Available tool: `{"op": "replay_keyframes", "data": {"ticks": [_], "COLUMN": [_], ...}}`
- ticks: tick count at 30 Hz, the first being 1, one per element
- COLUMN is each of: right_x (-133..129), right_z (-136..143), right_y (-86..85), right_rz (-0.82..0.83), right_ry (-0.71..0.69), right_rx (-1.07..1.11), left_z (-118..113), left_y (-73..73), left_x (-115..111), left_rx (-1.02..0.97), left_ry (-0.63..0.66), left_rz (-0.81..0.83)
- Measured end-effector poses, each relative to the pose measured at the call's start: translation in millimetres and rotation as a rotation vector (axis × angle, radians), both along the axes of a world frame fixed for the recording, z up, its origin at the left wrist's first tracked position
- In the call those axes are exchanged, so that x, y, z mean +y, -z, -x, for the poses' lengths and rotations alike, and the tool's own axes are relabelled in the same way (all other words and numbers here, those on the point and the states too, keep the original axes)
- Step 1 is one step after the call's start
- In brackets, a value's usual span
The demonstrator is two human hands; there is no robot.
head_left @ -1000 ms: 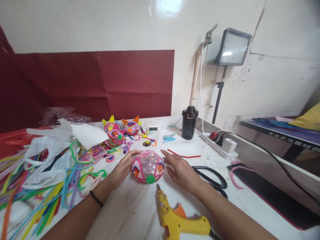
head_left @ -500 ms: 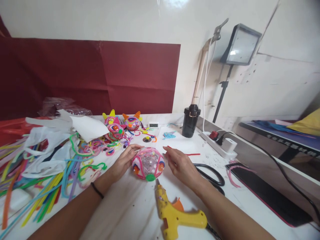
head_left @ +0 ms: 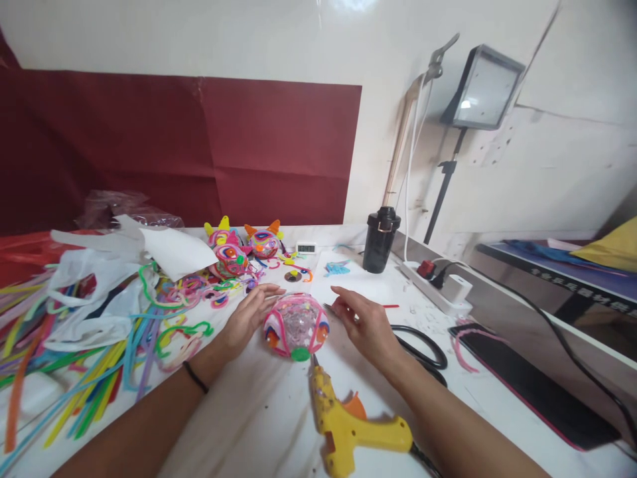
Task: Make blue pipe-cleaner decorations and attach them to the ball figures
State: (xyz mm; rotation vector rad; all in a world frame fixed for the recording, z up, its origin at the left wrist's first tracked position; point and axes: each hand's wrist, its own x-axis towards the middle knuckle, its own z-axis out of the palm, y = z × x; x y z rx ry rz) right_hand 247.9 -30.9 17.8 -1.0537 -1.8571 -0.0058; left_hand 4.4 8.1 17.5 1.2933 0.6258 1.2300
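Observation:
A round craft piece [head_left: 298, 325] sits on the white table in front of me, a clear dome with pink outlines, blue-and-orange eyes and a green nose. My left hand [head_left: 253, 312] lies along its left side with fingers stretched out; whether they touch it is unclear. To the right of the piece, my right hand [head_left: 361, 322] is raised with its fingers loosely bent and apart, nothing visibly held. Scissors with black handles [head_left: 421, 348] lie under and beside that hand, their blade tip showing by its fingers. A yellow glue gun [head_left: 348, 425] rests nearest me, nozzle close to the green nose.
Pipe cleaners [head_left: 99, 372] and plastic bags crowd the left. Behind stand finished-looking decorated balls [head_left: 231, 255], a small clock [head_left: 305, 248] and a black cup [head_left: 381, 242]. A red strip [head_left: 391, 306], power strip [head_left: 438, 292] and dark flat pad [head_left: 527, 378] are at right.
My right hand has shifted slightly right and its fingers have bent more, with less of the red strip showing beyond it. The left hand and craft piece stay nearly the same.

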Motion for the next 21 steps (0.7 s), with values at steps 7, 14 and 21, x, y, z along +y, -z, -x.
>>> {"op": "replay_keyframes", "data": {"ticks": [7, 14, 21], "right_x": [-4, -4, -3], "right_z": [1, -3, -1], "right_y": [-8.9, -15.6, -13.9], "right_rz": [0.171, 0.148, 0.162], "right_ry": [-0.053, 0.007, 0.039], "right_rx": [0.281, 0.280, 0.316], "left_z": [3, 6, 7], "left_y": [0.4, -1.2, -1.8], "left_x": [10, 11, 12], "left_rx": [0.059, 0.140, 0.148], "left_ry": [-0.347, -0.438, -0.451], "left_rz": [-0.076, -0.104, -0.162]}}
